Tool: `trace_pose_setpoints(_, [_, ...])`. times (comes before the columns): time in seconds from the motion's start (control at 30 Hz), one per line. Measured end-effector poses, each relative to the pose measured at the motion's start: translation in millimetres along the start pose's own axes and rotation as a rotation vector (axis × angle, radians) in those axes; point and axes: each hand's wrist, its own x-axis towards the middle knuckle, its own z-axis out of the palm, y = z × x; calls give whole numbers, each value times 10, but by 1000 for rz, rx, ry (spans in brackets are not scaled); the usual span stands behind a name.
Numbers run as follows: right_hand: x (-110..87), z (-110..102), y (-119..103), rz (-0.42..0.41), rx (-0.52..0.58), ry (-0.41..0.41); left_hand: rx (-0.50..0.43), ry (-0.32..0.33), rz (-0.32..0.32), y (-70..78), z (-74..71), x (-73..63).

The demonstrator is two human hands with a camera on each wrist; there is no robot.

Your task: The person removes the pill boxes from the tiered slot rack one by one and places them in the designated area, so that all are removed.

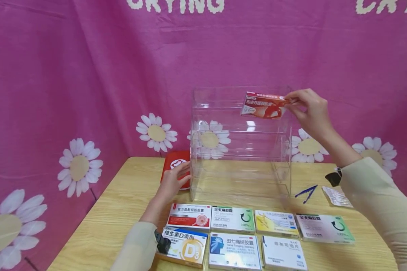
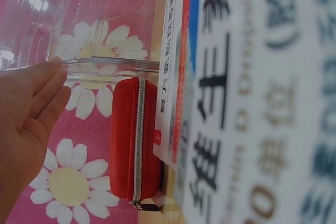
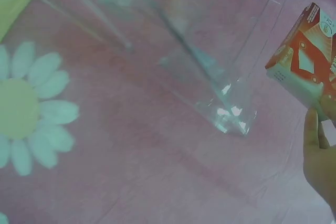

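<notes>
My right hand (image 1: pixel 308 109) pinches the right end of a red and white medicine box (image 1: pixel 262 105), held up before the top of a clear plastic tiered rack (image 1: pixel 240 150). In the right wrist view, the medicine box (image 3: pixel 307 51) shows at the right edge, thumb and fingers on its lower end. My left hand (image 1: pixel 173 180) reaches to the rack's left side. The left wrist view shows that hand (image 2: pixel 31 114) with fairly straight fingers, their tips at the rack's clear edge (image 2: pixel 110 64). No box is visible on the rack's tiers.
Two rows of medicine boxes, including a vitamin D box (image 1: pixel 183 246) and a yellow box (image 1: pixel 276 223), lie before the rack. A red zip case (image 1: pixel 167 173) sits behind my left hand. Blue tweezers (image 1: pixel 306 194) and a white packet (image 1: pixel 335 196) lie right. A pink curtain (image 1: pixel 88 56) hangs behind.
</notes>
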Motion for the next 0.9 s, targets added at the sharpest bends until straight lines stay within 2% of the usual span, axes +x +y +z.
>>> trace_pose_setpoints(0.43, [-926,-651,205,35,-64,-102,-5,-9,18,2,2,-5])
trace_pose_setpoints(0.53, [-1131,-751,269,38,-50,-132,-8,-11,13,-8,-1,-9])
trace_pose_setpoints(0.73, [-1540,-909,329,29,63,-211,-8,-5,16,-6,0,-9])
trace_pose_setpoints(0.9, [-1893,-1008,318,63,-18,-265,-8,-16,-1,0,-5,-1])
